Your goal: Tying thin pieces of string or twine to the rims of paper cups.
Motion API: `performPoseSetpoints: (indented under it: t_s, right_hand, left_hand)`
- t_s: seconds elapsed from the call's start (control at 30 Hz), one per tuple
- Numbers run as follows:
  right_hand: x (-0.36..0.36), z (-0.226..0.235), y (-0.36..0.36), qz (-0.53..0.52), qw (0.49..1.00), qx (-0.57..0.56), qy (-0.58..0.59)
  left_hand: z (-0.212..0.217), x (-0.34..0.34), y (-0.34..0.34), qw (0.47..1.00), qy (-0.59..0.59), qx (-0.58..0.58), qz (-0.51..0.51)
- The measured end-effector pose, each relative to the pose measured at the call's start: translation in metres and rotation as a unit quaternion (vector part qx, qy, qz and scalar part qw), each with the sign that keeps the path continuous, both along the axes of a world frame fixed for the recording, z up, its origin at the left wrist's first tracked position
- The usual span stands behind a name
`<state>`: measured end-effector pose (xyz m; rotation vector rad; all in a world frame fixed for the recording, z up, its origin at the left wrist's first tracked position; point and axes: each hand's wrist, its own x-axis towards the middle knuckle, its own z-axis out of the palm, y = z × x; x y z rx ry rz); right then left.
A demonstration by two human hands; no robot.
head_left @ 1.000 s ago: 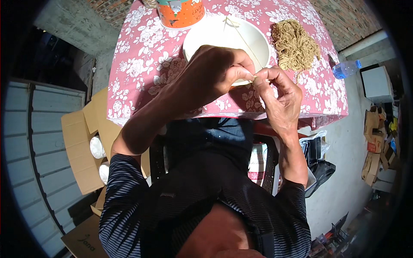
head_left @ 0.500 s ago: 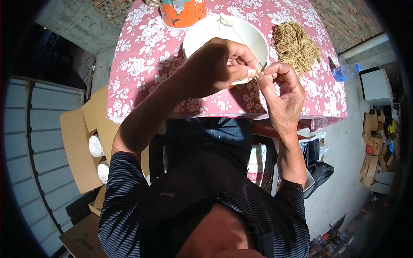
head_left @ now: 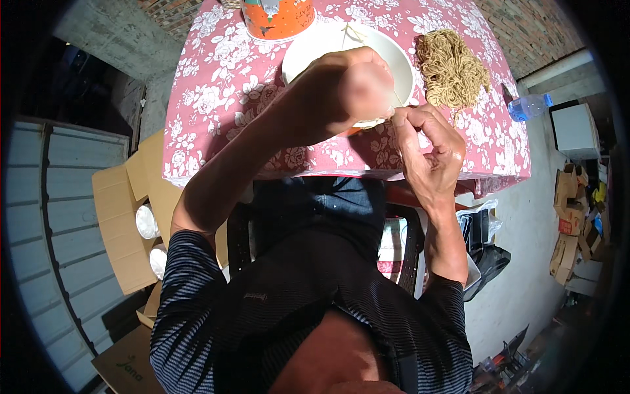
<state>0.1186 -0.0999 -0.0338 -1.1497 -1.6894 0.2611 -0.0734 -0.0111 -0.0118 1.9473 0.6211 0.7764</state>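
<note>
Both my hands meet over the near right rim of a white bowl point(head_left: 388, 51), fingertips close together. My left hand point(head_left: 348, 92) is closed in a pinch, its back hiding most of the fingers. My right hand point(head_left: 433, 139) pinches with thumb and forefinger beside it. A thin pale cord point(head_left: 398, 98) shows as a line at their fingertips; its ends are hard to make out. Another light strand point(head_left: 353, 30) lies over the bowl's far rim. To the right of the bowl rests a loose bundle of tan twine point(head_left: 453, 71).
A pink floral tablecloth point(head_left: 223, 79) covers the table. An orange tin point(head_left: 281, 21) stands behind the bowl. A clear bottle with a blue cap point(head_left: 527, 108) is by the right edge. Opened cardboard boxes point(head_left: 115, 223) sit on the left, more boxes point(head_left: 567, 217) on the right.
My left hand has turned and lifted slightly, its fingers now largely hidden. The right hand's fingers have closed further and it has shifted down a little.
</note>
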Motion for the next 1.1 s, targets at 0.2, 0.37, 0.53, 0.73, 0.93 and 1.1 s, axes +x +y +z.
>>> performPoseSetpoints:
  t_s: [0.2,0.37,0.53,0.73,0.93,1.1]
  right_hand:
    - [0.000,-0.003,-0.003,-0.013,0.998,-0.056,0.034]
    - [0.005,-0.003,-0.003,-0.016,0.988,-0.121,0.100]
    - [0.007,0.000,-0.003,0.003,0.960,-0.185,0.208]
    - [0.010,0.006,0.000,0.023,0.940,-0.226,0.253]
    - [0.006,0.016,0.001,0.033,0.950,-0.193,0.244]
    - [0.020,0.026,0.008,0.057,0.996,0.015,-0.065]
  left_hand:
    - [0.009,-0.002,-0.004,0.998,0.066,-0.022,-0.008]
    - [0.011,-0.007,-0.005,0.994,0.085,-0.055,-0.028]
    - [0.014,-0.014,-0.004,0.992,0.111,-0.028,-0.054]
    - [0.013,-0.011,-0.001,0.987,0.146,0.030,-0.058]
    - [0.011,0.010,-0.006,0.998,0.047,-0.013,-0.027]
    - [0.008,0.003,-0.011,0.997,0.074,0.031,-0.005]
